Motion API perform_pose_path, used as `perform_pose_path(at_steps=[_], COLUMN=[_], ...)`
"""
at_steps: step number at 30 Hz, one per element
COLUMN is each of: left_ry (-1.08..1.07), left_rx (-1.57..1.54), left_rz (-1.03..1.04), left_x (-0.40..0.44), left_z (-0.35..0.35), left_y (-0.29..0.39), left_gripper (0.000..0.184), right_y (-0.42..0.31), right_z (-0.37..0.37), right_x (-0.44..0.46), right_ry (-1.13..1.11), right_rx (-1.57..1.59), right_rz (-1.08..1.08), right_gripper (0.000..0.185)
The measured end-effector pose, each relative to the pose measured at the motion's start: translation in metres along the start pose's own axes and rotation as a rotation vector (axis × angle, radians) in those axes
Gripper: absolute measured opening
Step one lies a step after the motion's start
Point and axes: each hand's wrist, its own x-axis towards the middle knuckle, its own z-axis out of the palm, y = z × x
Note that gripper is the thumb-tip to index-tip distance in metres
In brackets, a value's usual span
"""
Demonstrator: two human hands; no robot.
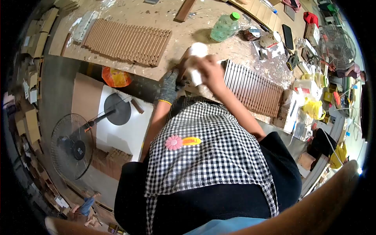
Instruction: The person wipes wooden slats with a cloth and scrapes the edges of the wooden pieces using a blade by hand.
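My left hand, in a grey knit glove, is closed on a brown wooden piece at the table's near edge. My right hand is bare, with its fingers closed around a white wad that looks like cloth. Motion blurs this wad, and it covers much of the wooden piece. To the right of my right hand stands a tight row of wooden slats with pale upper edges. Another row of brown slats lies on the table to the left.
A green-capped bottle, a dark open can, a white can and a phone stand or lie on the paint-spotted worktable. A black fan is at the lower left. An orange bag sits below the table edge.
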Motion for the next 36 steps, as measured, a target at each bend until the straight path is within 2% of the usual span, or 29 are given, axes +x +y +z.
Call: perform_pose_path(at_steps=[1,2,3,4,5,7,8,9,10,12,13,15,17,18,19,20,22,23,24,26,28,29,32,34,36], left_ry=[-0.01,0.016,0.047,0.087,0.115,0.165,0.174,0.185,0.192,0.238,0.268,0.357,0.394,0.362,0.328,0.288,0.23,0.205,0.175,0.114,0.059,0.035,-0.011,-0.051,-0.107], left_rx=[0.112,0.201,0.324,0.446,0.518,0.492,0.452,0.399,0.312,0.064,-0.096,-0.253,-0.354,-0.333,-0.295,-0.244,-0.153,-0.103,-0.046,0.095,0.299,0.432,0.958,1.263,1.482], left_rz=[0.136,0.201,0.292,0.383,0.446,0.479,0.458,0.424,0.349,0.158,0.047,-0.042,-0.097,-0.075,-0.046,-0.014,0.039,0.057,0.076,0.119,0.182,0.225,0.464,0.619,0.72], left_x=[0.033,0.043,0.054,0.061,0.071,0.041,0.029,0.017,0.01,-0.019,-0.031,-0.032,-0.03,-0.029,-0.029,-0.031,-0.036,-0.038,-0.04,-0.041,-0.044,-0.047,-0.06,-0.067,-0.068], left_z=[-0.027,-0.03,-0.039,-0.043,-0.051,-0.03,-0.023,-0.01,-0.004,0.023,0.036,0.041,0.038,0.036,0.032,0.031,0.027,0.023,0.018,0.008,0.002,0.0,0.003,0.008,0.012], left_y=[-0.04,-0.051,-0.064,-0.072,-0.079,-0.063,-0.056,-0.049,-0.04,-0.007,0.009,0.015,0.011,0.009,0.009,0.008,0.008,0.007,0.006,0.006,0.008,0.01,0.015,0.019,0.017], left_gripper=[0.033,0.032,0.032,0.031,0.031,0.036,0.039,0.043,0.041,0.037,0.036,0.033,0.033,0.033,0.034,0.034,0.035,0.036,0.036,0.038,0.039,0.039,0.041,0.042,0.043], right_y=[-0.004,-0.002,0.0,0.019,0.035,0.065,0.066,0.079,0.098,0.135,0.123,0.065,0.011,0.002,-0.005,0.012,0.032,0.043,0.061,0.088,0.111,0.115,0.039,-0.022,-0.02], right_z=[0.021,0.045,0.061,0.077,0.087,0.091,0.082,0.073,0.073,0.076,0.071,0.047,0.04,0.058,0.072,0.09,0.093,0.084,0.091,0.084,0.088,0.087,0.041,0.03,0.029], right_x=[-0.003,-0.008,-0.008,-0.007,0.001,0.025,0.043,0.057,0.075,0.089,0.091,0.081,0.053,0.039,0.024,0.017,0.037,0.053,0.068,0.094,0.116,0.121,0.1,0.071,0.056], right_ry=[-0.091,-0.183,-0.283,-0.219,-0.146,-0.055,-0.09,-0.005,-0.017,0.051,0.113,0.228,0.219,-0.002,-0.041,-0.158,-0.006,-0.082,0.119,0.01,0.135,0.262,0.155,0.027,-0.127], right_rx=[-0.017,-0.033,-0.083,0.012,-0.051,-0.241,-0.311,-0.299,-0.339,-0.342,-0.311,-0.249,-0.129,-0.022,-0.081,0.03,-0.061,-0.107,-0.146,-0.046,-0.173,-0.114,0.102,0.199,-0.09], right_rz=[-0.075,-0.152,0.022,0.04,0.009,-0.01,0.142,0.219,0.305,0.111,0.056,-0.058,-0.421,-0.467,-0.643,-0.537,-0.513,-0.47,-0.473,-0.321,-0.161,-0.155,-0.274,-0.67,-0.786], right_gripper=[0.042,0.038,0.035,0.035,0.034,0.038,0.036,0.034,0.032,0.026,0.024,0.02,0.019,0.02,0.021,0.022,0.021,0.022,0.021,0.018,0.019,0.021,0.023,0.027,0.029])
